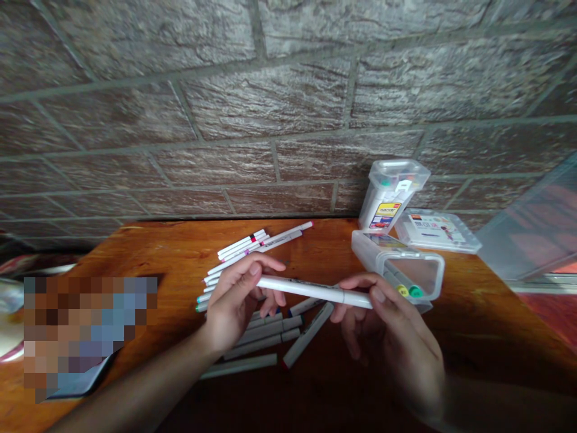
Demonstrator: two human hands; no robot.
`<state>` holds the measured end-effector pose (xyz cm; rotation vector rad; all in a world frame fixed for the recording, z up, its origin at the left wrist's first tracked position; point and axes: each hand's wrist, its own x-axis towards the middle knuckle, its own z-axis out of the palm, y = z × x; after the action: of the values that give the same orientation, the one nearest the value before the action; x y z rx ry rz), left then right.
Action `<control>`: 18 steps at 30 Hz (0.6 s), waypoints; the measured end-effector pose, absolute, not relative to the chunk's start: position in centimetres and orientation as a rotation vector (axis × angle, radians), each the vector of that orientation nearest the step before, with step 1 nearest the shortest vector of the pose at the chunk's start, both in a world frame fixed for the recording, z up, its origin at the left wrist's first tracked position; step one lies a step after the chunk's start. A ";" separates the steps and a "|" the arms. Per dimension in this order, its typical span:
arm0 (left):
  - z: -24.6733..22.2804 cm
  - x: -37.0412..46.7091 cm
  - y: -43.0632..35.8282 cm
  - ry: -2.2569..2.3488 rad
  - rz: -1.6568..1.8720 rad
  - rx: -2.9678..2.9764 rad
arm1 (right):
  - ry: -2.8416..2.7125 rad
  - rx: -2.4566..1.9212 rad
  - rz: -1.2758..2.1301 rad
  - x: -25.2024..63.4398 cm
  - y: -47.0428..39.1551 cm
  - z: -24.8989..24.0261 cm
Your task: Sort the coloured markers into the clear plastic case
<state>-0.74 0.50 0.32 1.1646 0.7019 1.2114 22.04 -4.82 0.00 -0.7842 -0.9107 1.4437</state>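
Between my two hands a white marker (311, 290) is held level above the wooden table (329, 246). My left hand (237, 300) pinches its left end between thumb and fingers. The right end sits in the grip of my right hand (392, 328). Loose markers (265, 331) with coloured ends lie on the table below and behind my left hand, partly hidden by it. Just past my right hand, a clear plastic box (360, 249) lies on its side, its open end towards me, with a yellow-ended and a green-ended marker inside.
A lidded clear container (378, 192) of markers stands at the back right, beside a flat clear case (442, 231). The stone-block wall (270, 108) rises behind the table. A flat object (85, 385), mostly blurred out, lies at the left.
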 end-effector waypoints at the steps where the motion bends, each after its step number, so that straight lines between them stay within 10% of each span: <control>1: 0.4 -0.7 0.5 0.700 1.208 1.162 | -0.915 -0.789 1.443 22.0 -4.8 0.0; 18: 0.2 -0.6 0.8 0.744 1.207 1.216 | -1.011 -0.918 1.370 22.0 -4.3 0.3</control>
<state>-0.56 0.77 0.24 1.2158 0.7444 1.2073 21.96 -4.27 0.26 -0.9182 -1.0111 1.3698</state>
